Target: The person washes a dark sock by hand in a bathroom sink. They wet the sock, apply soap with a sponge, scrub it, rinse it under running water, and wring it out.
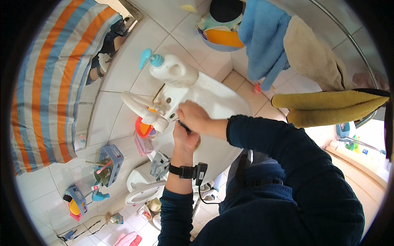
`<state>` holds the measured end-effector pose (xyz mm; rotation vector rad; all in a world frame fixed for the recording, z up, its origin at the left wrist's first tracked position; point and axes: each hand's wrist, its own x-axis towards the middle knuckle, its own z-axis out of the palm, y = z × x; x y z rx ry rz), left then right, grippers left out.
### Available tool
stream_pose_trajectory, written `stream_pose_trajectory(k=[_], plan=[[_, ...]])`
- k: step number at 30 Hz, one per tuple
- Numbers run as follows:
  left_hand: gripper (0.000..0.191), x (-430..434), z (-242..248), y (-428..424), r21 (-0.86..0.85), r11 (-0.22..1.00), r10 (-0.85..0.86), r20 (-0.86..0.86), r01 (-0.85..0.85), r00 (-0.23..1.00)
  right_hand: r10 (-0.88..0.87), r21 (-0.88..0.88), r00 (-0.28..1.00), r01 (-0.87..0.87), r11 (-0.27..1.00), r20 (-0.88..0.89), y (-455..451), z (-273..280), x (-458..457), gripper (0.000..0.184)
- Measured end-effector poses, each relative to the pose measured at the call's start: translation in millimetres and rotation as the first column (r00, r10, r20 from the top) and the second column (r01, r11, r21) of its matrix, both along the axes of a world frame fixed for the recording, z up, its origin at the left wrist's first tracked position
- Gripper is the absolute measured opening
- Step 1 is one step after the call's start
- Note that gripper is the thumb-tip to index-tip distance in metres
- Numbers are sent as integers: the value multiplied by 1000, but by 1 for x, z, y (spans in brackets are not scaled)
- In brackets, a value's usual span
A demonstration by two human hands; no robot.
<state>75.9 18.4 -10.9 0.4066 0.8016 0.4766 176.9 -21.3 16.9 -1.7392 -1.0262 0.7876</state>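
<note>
My left hand (184,137), with a black strap and device on its wrist, grips a small dark-handled object (184,126) over the white washbasin (215,95). Closed and partly blurred, my right hand (192,116) meets the left at that object; whatever is inside its fingers is hidden. A thin metallic end shows beside the fingertips, close to a round hole in the basin's back ledge. Left of the hands is a white tap (140,107). A white jug-like bottle (174,70) with a blue pump stands on the basin's upper corner.
A red plastic container (143,129) and pink basket (143,144) sit behind the basin. Grey cloth (159,165) lies near the toilet (141,192). Blue (264,40) and yellow (326,107) towels hang at right. A striped curtain (58,77) and wall racks (112,164) are at left.
</note>
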Motion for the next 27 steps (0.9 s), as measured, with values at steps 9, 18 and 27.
stream_pose_trajectory(k=[9, 18, 27], plan=[[29, -4, 10, 1, 76, 997, 31, -69, -26, 997, -187, -232, 974, 154, 960, -129, 11, -17, 11, 35], [27, -12, 26, 4, 171, 979, 139, -181, -108, 974, -14, -174, 533, -251, 952, -846, -10, -15, 30, 32], [31, -11, -8, 13, -83, 997, 3, 33, 0, 999, 181, 296, 978, -144, 944, -102, -20, -17, -15, 17]])
